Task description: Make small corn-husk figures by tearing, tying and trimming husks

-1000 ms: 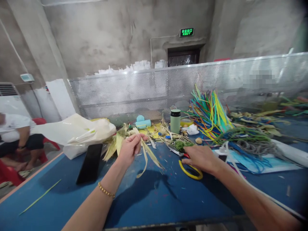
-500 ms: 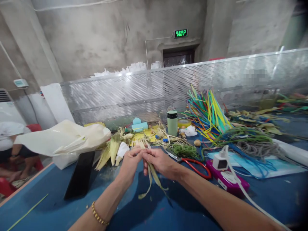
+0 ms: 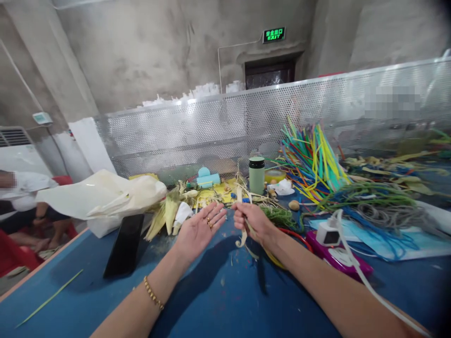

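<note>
My left hand (image 3: 199,232) lies palm up above the blue table, its fingers stretched out and holding nothing. Beside it, my right hand (image 3: 255,220) is closed around pale strips of dried corn husk (image 3: 240,193). One end of the husk sticks up over the fist, and a curled end hangs below. A pile of dried husks (image 3: 172,209) lies beyond my left hand. Green cord (image 3: 280,217) sits just past my right hand. The red handle of the scissors (image 3: 298,234) shows behind my right wrist; the blades are hidden.
A black phone (image 3: 124,246) and a cream plastic bag (image 3: 102,199) lie at left. A green flask (image 3: 256,176) stands at the back, near bundled coloured strips (image 3: 317,164). At right sits a purple power strip (image 3: 338,256) with a white cable. Another person (image 3: 31,202) sits at far left.
My hands were together, both on the husk strips. The left has let go, moved a little left and opened palm up; the right keeps the strips. The view has shifted slightly.
</note>
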A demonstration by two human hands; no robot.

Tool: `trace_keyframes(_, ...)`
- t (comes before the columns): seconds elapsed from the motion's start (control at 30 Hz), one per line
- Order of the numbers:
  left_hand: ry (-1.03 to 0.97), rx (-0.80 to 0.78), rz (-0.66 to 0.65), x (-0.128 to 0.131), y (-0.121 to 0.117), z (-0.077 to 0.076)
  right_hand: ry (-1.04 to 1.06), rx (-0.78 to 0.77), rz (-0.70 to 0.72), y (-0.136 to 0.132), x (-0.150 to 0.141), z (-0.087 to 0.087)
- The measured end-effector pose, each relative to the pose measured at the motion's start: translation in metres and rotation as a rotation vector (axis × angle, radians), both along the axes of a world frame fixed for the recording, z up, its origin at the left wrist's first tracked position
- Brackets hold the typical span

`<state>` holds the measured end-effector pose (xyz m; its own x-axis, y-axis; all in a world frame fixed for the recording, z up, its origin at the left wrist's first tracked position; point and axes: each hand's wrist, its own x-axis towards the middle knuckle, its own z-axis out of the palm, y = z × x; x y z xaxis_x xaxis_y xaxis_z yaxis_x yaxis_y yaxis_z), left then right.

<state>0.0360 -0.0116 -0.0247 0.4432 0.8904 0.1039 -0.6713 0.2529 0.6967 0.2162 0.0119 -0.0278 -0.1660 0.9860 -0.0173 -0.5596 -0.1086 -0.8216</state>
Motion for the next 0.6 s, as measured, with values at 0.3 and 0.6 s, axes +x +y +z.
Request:
trace_keyframes(0.3,-0.025,0.019,-0.015,-0.005,0.001,0.0,-0.142,-0.021,0.055,-0.006,-0.014,-0.017)
trace_keyframes(0.6,-0.003,-0.007,0.021,-0.008,0.004,0.001,-0.189,-0.017,0.04,-0.011,-0.019,-0.019)
